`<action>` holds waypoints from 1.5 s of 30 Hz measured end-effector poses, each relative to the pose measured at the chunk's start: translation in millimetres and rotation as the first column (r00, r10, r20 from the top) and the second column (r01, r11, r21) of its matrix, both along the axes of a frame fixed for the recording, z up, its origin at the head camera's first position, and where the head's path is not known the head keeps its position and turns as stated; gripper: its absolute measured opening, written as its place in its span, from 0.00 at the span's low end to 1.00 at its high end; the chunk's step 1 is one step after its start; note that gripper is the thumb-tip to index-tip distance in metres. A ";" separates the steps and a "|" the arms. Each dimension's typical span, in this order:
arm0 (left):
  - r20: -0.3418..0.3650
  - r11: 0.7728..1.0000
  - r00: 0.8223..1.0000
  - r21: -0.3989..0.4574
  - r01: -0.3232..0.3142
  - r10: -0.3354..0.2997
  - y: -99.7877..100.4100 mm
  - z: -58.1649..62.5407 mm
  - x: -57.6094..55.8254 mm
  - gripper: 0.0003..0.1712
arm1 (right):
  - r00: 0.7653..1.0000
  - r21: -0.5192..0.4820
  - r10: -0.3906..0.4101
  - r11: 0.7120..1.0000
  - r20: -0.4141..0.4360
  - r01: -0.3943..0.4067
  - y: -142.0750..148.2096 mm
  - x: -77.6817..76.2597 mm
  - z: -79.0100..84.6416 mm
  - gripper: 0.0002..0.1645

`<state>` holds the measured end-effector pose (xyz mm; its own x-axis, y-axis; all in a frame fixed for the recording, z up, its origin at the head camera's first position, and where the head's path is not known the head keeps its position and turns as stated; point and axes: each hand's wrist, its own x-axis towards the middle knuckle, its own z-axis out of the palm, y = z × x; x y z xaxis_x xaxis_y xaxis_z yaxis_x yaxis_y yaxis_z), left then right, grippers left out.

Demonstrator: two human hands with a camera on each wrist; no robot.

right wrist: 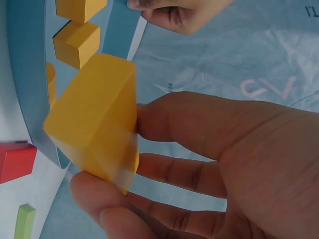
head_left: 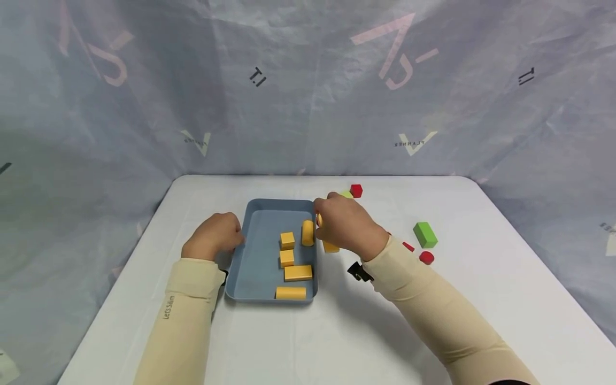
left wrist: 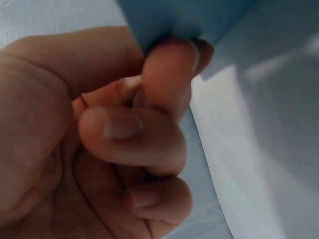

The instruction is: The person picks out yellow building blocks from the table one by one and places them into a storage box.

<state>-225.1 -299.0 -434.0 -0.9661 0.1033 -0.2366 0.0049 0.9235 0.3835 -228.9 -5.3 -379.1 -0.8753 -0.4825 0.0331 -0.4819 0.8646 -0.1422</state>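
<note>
A blue-grey tray (head_left: pixel 262 251) lies on the white table with several yellow blocks in it, among them a cube (head_left: pixel 287 240), a cylinder (head_left: pixel 291 293) and a flat bar (head_left: pixel 298 273). My left hand (head_left: pixel 214 235) pinches the tray's left rim between thumb and index finger; its other fingers (left wrist: pixel 144 134) are curled below. Above the tray's right rim, my right hand (head_left: pixel 347 223) holds a yellow block (right wrist: pixel 94 114) between thumb and fingertips. That block is mostly hidden in the head view. Just under the right hand, another patch of yellow (head_left: pixel 330 247) shows; its full shape is covered.
Right of the tray, a green block (head_left: pixel 425 235) and a red piece (head_left: pixel 426 258) lie on the table (head_left: pixel 481 299). A red block (head_left: pixel 356 191) and a partly hidden light green piece (head_left: pixel 346 194) are behind the right hand. A printed grey sheet hangs behind the table.
</note>
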 end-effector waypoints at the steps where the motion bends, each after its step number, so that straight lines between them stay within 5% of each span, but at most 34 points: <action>1: 0.002 1.000 1.000 -0.003 0.000 0.000 0.0 -0.3 0.0 0.26 | 1.000 0.003 0.003 1.000 0.003 -0.003 -1.2 -0.6 -0.7 0.24; 26: -0.011 1.000 1.000 -0.013 -0.015 0.015 2.5 1.2 0.2 0.25 | 0.993 -0.005 0.118 0.993 -0.003 -0.118 -30.2 -7.1 -7.1 0.22; 45: -0.011 1.000 1.000 -0.015 -0.006 0.006 1.1 2.6 -1.3 0.25 | 0.993 0.036 0.111 0.993 -0.042 -0.110 -36.3 -9.9 -8.1 0.26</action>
